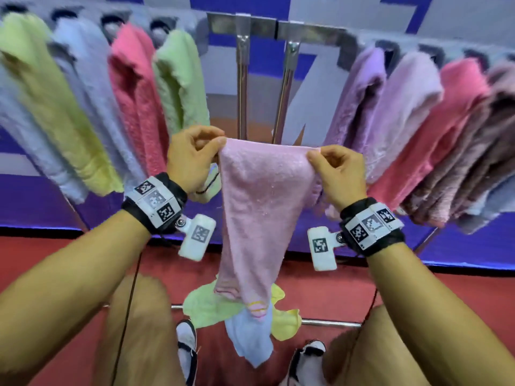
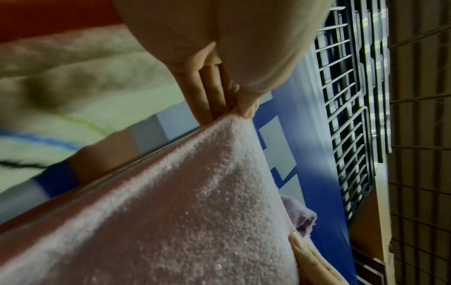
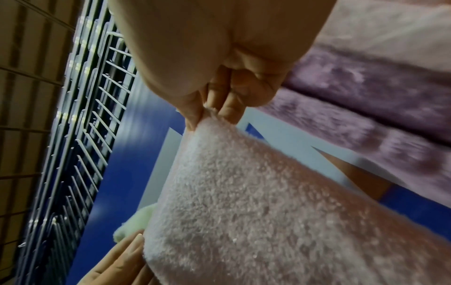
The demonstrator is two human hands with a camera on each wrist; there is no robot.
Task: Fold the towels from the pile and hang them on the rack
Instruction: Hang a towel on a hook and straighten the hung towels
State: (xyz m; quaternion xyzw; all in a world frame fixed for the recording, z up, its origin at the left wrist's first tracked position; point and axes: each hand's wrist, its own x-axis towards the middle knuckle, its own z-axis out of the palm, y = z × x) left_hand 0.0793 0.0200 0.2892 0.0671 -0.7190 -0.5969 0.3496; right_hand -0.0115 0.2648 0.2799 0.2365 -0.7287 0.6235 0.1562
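A light pink towel hangs lengthwise in front of me, stretched between both hands. My left hand pinches its top left corner between thumb and fingers. My right hand pinches the top right corner, thumb on the near side. The wrist views show the same pink towel close up below the pinching fingers. The towel's lower end dangles above the pile of yellow-green and light blue towels on the red floor. The metal rack stands just behind the towel.
Folded towels hang on the rack: green, blue, pink and green ones on the left, purple, pink and brown ones on the right. Two upright poles stand in the gap between them. My knees and shoes are below.
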